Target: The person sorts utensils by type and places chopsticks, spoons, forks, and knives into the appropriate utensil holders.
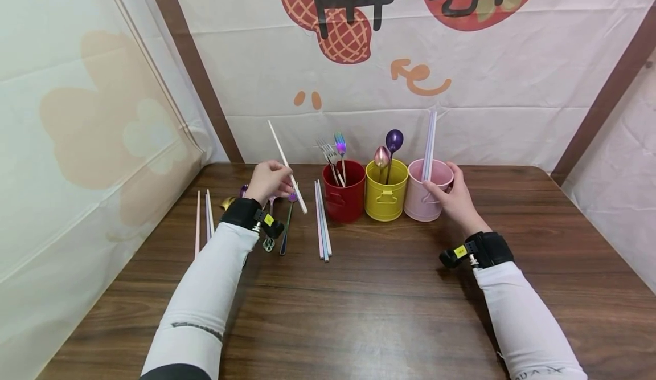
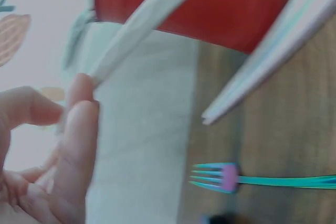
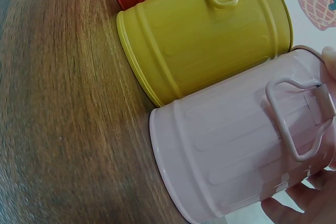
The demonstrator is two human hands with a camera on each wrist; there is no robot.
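Observation:
My left hand [image 1: 269, 182] pinches a pale chopstick [image 1: 279, 146] between thumb and fingers, holding it slanted above the table, left of the red bucket [image 1: 344, 203]. Below and beside that hand lie a rainbow-coloured fork [image 2: 229, 177] and a group of pastel chopsticks [image 1: 323, 220]. At the right end of the bucket row, my right hand [image 1: 456, 200] grips the rim and side of a pink bucket [image 3: 226, 140]. Several pale chopsticks [image 1: 430, 135] stand upright in this bucket.
Between the red and pink buckets stands a yellow bucket [image 1: 385, 209] with a pink spoon [image 1: 381, 156] and a purple spoon [image 1: 394, 141]. Forks [image 1: 340, 143] stand in the red one. More chopsticks [image 1: 197, 223] lie far left, near a gold utensil [image 1: 228, 203]. A printed cloth hangs behind.

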